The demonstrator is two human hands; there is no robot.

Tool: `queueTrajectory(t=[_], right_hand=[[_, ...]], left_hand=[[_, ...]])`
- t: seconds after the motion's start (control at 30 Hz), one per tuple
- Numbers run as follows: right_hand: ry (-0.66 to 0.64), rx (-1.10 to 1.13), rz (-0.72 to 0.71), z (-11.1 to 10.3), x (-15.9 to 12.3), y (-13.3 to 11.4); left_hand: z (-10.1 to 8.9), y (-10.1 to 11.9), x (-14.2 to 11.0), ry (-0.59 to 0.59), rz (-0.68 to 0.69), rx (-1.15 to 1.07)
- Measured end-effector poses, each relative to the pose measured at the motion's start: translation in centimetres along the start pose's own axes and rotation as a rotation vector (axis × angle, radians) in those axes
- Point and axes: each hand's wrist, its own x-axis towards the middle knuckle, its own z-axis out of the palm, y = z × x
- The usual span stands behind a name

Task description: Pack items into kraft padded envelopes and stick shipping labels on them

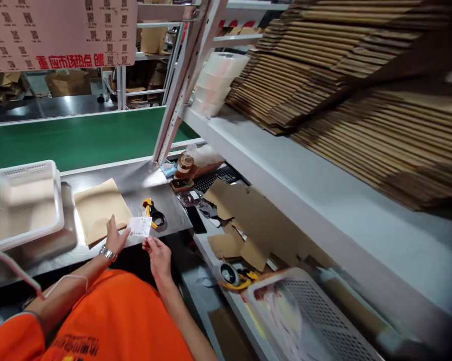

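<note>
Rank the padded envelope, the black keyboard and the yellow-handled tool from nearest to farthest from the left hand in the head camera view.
From the left hand, nearest first:
1. Padded envelope: just ahead, right by the fingertips.
2. Yellow-handled tool: ahead and to the right.
3. Black keyboard: much farther ahead and to the right.

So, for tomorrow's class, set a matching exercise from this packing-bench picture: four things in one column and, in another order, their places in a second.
Things
1. white paper label
2. stacked flattened cardboard
3. kraft envelope
4. metal wristwatch

Places
A. on the white shelf
B. on the left wrist
C. between the left hand and right hand
D. on the steel table, beside the white plastic basket

Pairs: 1-C, 2-A, 3-D, 4-B
</note>
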Motion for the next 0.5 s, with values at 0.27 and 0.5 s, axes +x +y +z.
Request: queueTrajectory(t=[0.27, 0.5], right_hand=[[-0.1, -0.229, -0.117, -2.5, -0.6, -1.6], [-0.123, -0.137, -0.072, -5.9, -0.7, -2.6]], left_hand=[[2.2, 2.4, -2.0, -0.6, 0.475, 0.242], [5.8, 2.9, -3.9, -0.602, 0.138, 0.157]])
